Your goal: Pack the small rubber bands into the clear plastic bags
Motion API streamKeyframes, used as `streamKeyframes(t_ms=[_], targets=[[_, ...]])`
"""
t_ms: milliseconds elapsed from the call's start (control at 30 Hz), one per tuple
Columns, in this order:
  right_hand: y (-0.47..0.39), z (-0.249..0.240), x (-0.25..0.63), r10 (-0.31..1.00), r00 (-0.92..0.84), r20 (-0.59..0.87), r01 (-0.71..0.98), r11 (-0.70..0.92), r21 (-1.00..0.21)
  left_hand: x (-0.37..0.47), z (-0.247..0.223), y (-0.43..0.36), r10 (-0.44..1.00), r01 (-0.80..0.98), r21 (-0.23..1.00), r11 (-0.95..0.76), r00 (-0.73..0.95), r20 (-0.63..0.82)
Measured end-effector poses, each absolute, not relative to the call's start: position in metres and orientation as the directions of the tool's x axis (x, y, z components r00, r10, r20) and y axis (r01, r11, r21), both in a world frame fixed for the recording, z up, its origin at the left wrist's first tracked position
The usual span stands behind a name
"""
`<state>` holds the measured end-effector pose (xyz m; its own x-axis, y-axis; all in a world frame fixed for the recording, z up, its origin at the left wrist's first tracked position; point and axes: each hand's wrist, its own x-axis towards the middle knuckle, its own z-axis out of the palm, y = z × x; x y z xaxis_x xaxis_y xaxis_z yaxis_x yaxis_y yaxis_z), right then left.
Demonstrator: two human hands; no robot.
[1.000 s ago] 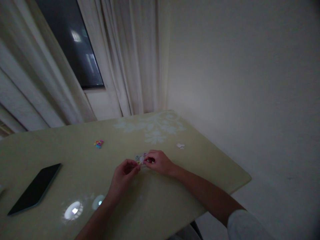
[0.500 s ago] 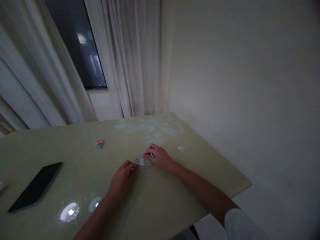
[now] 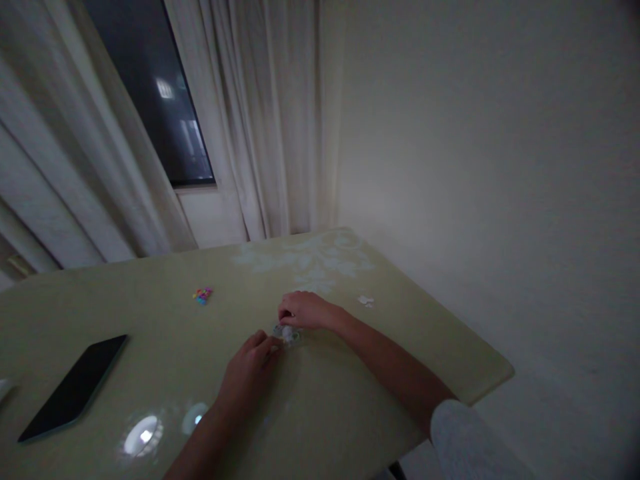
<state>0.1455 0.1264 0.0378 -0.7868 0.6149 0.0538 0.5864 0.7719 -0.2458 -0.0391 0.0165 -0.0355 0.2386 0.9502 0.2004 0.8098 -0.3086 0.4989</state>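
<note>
A small clear plastic piece point(image 3: 291, 336) with round shapes in it lies on the table between my hands. My left hand point(image 3: 251, 360) pinches its near left edge, and a speck of yellow shows by the fingertips. From the far side, my right hand point(image 3: 306, 311) reaches over the piece with thumb and fingers together and pointing down at its upper left part. Whatever sits between the right fingertips is hidden. Left of my hands lies a little heap of colourful small pieces point(image 3: 203, 295). Beyond my right wrist are a few small white pieces point(image 3: 366, 301).
A dark tablet point(image 3: 75, 388) lies on the left of the glossy table point(image 3: 340, 400), with part of a white object point(image 3: 5, 388) at the frame's left edge. Curtains point(image 3: 270, 120) and a window stand behind. A wall point(image 3: 475, 167) runs along the table's right side.
My right hand has moved left over the clear plastic piece, its back turned more upward. My left hand stays at the piece's edge. The view has shifted slightly.
</note>
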Motion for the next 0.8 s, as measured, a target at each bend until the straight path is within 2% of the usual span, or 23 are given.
streamKeyframes(t_ms=[267, 533, 800], targets=[[0.127, 0.049, 0.16, 0.686, -0.727, 0.01, 0.664, 0.708, -0.241, -0.041, -0.038, 0.017, 0.944, 0.83, 0.46, -0.315, 0.223, 0.245], [0.13, 0.045, 0.162, 0.733, -0.68, -0.016, 0.714, 0.657, -0.243, -0.042, -0.038, 0.016, 0.933, 0.874, 0.351, -0.337, 0.261, 0.246], [0.132, 0.033, 0.156, 0.743, -0.665, -0.068, 0.732, 0.632, -0.255, -0.041, -0.038, 0.015, 0.923, 0.862, 0.361, -0.357, 0.265, 0.279]])
